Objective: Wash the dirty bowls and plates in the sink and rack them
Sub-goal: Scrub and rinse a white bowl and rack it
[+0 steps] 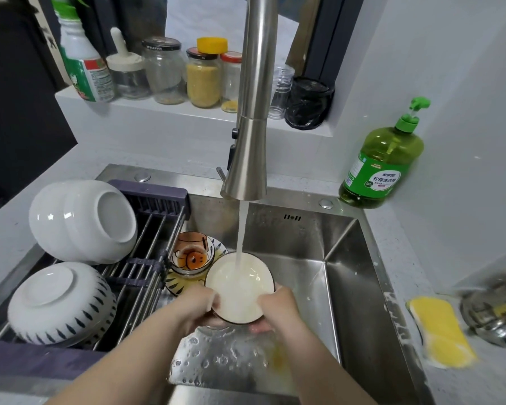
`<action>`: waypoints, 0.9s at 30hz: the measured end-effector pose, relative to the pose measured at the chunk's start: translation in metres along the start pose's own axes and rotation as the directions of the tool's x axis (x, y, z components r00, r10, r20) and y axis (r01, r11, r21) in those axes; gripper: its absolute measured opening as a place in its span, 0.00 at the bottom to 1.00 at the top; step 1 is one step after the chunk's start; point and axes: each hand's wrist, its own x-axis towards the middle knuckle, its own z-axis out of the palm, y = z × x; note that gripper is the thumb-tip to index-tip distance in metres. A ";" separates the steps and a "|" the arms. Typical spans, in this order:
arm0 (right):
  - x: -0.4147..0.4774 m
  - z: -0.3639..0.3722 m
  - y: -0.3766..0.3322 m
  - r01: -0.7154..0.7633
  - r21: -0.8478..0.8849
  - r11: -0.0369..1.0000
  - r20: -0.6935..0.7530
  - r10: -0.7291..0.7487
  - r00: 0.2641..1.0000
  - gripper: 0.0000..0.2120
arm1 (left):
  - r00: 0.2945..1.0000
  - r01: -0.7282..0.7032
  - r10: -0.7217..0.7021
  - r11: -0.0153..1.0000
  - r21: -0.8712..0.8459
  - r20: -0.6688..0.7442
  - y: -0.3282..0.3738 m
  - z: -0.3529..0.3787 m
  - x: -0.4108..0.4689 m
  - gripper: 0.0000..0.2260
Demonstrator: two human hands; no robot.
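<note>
Both forearms reach in from the near edge of the sink [348,273]. The left hand [197,302] and the right hand [278,308] are close together, each clamped on an opposite side of one dark-rimmed bowl [240,287] with a white inside. The bowl is held above the sink floor, near its middle, tilted a little toward the person. A stream of water [241,229] falls into it. Below the hands the near sink floor lies under bubbly water with a yellowish smear.

On the counter by the sink's right edge lies a yellow sponge [441,331], with a blurred metal object [497,311] just beyond it at the frame's edge.

A dark rack [155,238] spans the sink's left side. At its near end a blue-striped bowl [62,302] sits upside down; at its far end stacked white bowls [82,220] lie on their side. Just beside the rack's right edge, down in the sink, a small orange-patterned bowl [190,255] stands on a striped plate [184,283].

The steel faucet [254,112] rises from the sink's back edge. A green dish soap bottle [383,165] stands at the back right corner. On the ledge [158,109] behind stand jars [202,80], a white bottle [82,59] and a black bag [307,103].
</note>
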 end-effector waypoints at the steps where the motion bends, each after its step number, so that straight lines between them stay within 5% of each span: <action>1: 0.003 0.004 0.002 0.021 -0.010 1.000 -0.025 -0.021 0.999 0.17 | 1.000 -0.027 0.027 1.000 -0.013 -0.005 0.000 0.001 0.001 0.08; 5: 0.005 0.020 0.011 0.017 -0.012 1.000 -0.099 -0.018 0.995 0.17 | 0.995 -0.084 0.075 0.984 -0.160 -0.062 -0.015 0.015 0.002 0.10; 10: 0.002 0.003 0.007 0.020 -0.071 0.997 0.020 -0.019 1.000 0.13 | 1.000 -0.006 0.006 1.000 0.001 -0.011 -0.010 -0.001 0.005 0.11; 14: 0.008 0.013 0.012 0.088 0.016 0.996 -0.069 -0.086 0.994 0.12 | 0.994 -0.066 0.076 0.990 -0.123 0.080 -0.008 -0.002 0.000 0.09; 18: 0.007 0.027 0.024 -0.014 0.154 0.988 -0.081 0.027 0.996 0.18 | 0.992 -0.121 0.114 0.971 -0.208 -0.046 -0.027 0.015 0.002 0.14; 23: -0.001 0.001 0.011 0.049 -0.054 0.997 0.006 -0.049 0.999 0.11 | 0.998 -0.056 0.056 0.998 -0.006 -0.025 -0.012 0.002 0.002 0.15; 27: -0.005 -0.001 0.011 0.237 -0.169 0.957 -0.007 -0.242 0.970 0.15 | 0.998 -0.061 0.061 0.996 0.065 0.003 -0.002 0.001 -0.005 0.07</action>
